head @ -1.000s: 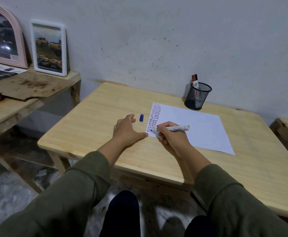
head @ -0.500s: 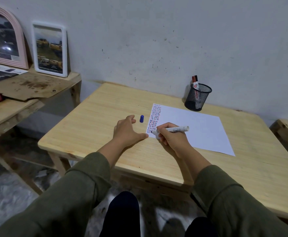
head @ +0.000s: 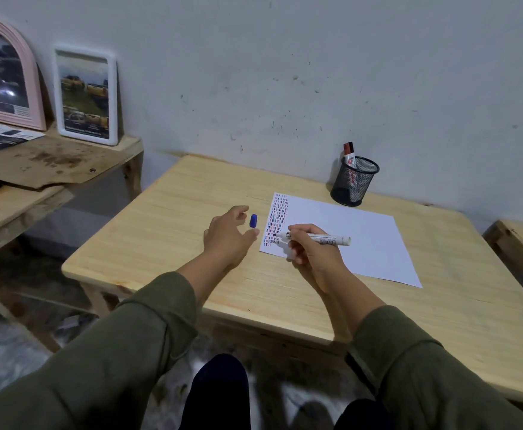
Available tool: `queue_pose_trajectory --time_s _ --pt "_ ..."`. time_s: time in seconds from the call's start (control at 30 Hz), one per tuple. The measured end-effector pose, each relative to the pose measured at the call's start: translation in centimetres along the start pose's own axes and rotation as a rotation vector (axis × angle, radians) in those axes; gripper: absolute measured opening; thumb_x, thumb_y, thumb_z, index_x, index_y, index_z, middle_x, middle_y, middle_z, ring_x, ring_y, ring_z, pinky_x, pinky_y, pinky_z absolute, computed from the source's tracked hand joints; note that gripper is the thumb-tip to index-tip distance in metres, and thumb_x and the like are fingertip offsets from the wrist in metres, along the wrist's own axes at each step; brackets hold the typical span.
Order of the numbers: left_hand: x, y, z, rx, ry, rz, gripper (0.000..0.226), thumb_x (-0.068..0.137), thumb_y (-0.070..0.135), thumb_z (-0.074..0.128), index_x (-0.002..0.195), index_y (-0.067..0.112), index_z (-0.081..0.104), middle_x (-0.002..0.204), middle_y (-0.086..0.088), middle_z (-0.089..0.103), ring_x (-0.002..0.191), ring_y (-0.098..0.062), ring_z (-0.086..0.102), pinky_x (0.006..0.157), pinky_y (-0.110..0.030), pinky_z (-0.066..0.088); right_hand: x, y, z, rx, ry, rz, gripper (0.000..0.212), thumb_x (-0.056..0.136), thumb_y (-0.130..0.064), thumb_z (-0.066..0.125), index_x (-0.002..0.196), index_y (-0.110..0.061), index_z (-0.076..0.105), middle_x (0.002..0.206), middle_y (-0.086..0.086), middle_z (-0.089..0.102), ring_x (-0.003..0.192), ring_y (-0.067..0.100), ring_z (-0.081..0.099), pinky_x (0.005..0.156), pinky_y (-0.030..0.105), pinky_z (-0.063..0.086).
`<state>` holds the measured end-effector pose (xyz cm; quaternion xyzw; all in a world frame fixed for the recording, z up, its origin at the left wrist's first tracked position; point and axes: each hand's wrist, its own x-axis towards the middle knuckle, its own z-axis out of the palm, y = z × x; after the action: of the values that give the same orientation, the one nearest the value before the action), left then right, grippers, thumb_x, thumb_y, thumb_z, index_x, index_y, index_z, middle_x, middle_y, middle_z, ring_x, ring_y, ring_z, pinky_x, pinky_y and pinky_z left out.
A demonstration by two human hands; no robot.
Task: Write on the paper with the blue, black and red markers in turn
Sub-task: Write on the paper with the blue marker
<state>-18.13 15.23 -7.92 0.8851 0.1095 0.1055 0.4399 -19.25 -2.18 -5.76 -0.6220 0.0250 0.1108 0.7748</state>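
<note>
1. The right hand [head: 313,259], at the centre of the frame, has its fingers [head: 297,231] wrapped around a white marker [head: 316,238], which lies nearly level with its uncapped tip pointing left.
2. The marker tip sits over the lower left part of the paper [head: 362,240], among rows of short blue, black and red dashes [head: 277,218] that run down the sheet's left edge.
3. The left hand [head: 226,237], just left of the paper, holds nothing; its fingers are spread and curved loosely above the counter [head: 167,228].
4. A small blue cap [head: 253,220] lies on the counter between the left hand's fingertips and the paper's edge, just beside the index finger.
5. A black mesh cup [head: 354,184] stands beyond the paper's far edge, right of centre, with a red-capped marker [head: 349,156] upright inside it.
6. Two picture frames [head: 86,94] lean against the wall on a shelf in the upper left.
</note>
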Motion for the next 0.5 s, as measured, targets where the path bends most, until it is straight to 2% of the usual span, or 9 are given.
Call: queue_pose_trajectory --time_s 0.07,0.13,0.2,0.27,0.33,0.43,0.5 --pt "0.5 0.5 0.2 0.025 0.0 0.046 0.046 0.086 0.026 0.061 0.13 0.031 0.051 0.131 0.005 0.059 0.126 -0.015 0.048 0.101 -0.025 0.033 0.0 -0.1 -0.2 0.033 -0.016 -0.006 0.015 0.089 -0.006 0.058 0.101 0.001 0.062 0.062 0.008 0.056 0.05 0.012 0.046 0.05 0.024 0.037" --pt "1.1 1.0 0.6 0.043 -0.01 0.043 0.041 0.087 0.022 0.058 0.127 0.031 0.057 0.129 0.0 0.061 0.123 -0.017 0.05 0.099 -0.027 0.037 0.0 -0.4 -0.4 0.018 -0.018 -0.023 0.016 0.089 -0.007 0.059 0.103 0.001 0.064 0.065 0.008 0.057 0.054 0.013 0.048 0.049 0.022 0.04" --pt "1.5 1.6 0.9 0.104 -0.008 0.053 0.035 0.089 0.018 0.055 0.122 0.028 0.062 0.122 -0.004 0.065 0.121 -0.021 0.051 0.098 -0.032 0.041 -0.1 -0.8 -0.7 -0.052 0.01 -0.059 0.012 0.089 -0.01 0.06 0.097 -0.006 0.068 0.067 0.007 0.059 0.056 0.011 0.052 0.048 0.018 0.043" --pt "1.8 1.8 1.2 0.106 0.004 0.049 0.031 0.09 0.015 0.051 0.115 0.023 0.067 0.112 -0.004 0.069 0.113 -0.022 0.054 0.091 -0.031 0.043 0.0 -1.4 -1.1 -0.1 0.024 -0.102 0.008 0.087 -0.012 0.063 0.091 -0.013 0.07 0.071 0.006 0.061 0.06 0.012 0.055 0.052 0.019 0.045" --pt "1.9 2.1 1.3 0.025 0.017 0.014 0.027 0.089 0.011 0.049 0.104 0.018 0.07 0.095 0.0 0.07 0.094 -0.018 0.061 0.079 -0.025 0.044 0.1 -2.0 -1.5 -0.13 0.017 -0.146 0.007 0.086 -0.013 0.064 0.087 -0.015 0.071 0.073 0.007 0.062 0.063 0.015 0.055 0.056 0.023 0.044" --pt "1.8 3.5 1.5 -0.192 0.055 -0.014 0.018 0.089 0.009 0.052 0.092 0.018 0.067 0.077 0.007 0.064 0.069 -0.007 0.061 0.057 -0.005 0.041 0.0 -3.3 -2.0 -0.14 0.017 -0.191 0.006 0.084 -0.015 0.065 0.087 -0.015 0.07 0.073 0.007 0.061 0.063 0.015 0.055 0.058 0.025 0.042" --pt "1.8 5.1 1.5 -0.387 0.064 -0.035 0.014 0.09 0.01 0.054 0.092 0.017 0.066 0.076 0.006 0.062 0.067 -0.007 0.059 0.048 -0.003 0.04 -0.2 -4.4 -2.2 -0.13 0.018 -0.221 0.007 0.085 -0.016 0.063 0.087 -0.014 0.07 0.072 0.006 0.06 0.062 0.015 0.055 0.058 0.025 0.041"
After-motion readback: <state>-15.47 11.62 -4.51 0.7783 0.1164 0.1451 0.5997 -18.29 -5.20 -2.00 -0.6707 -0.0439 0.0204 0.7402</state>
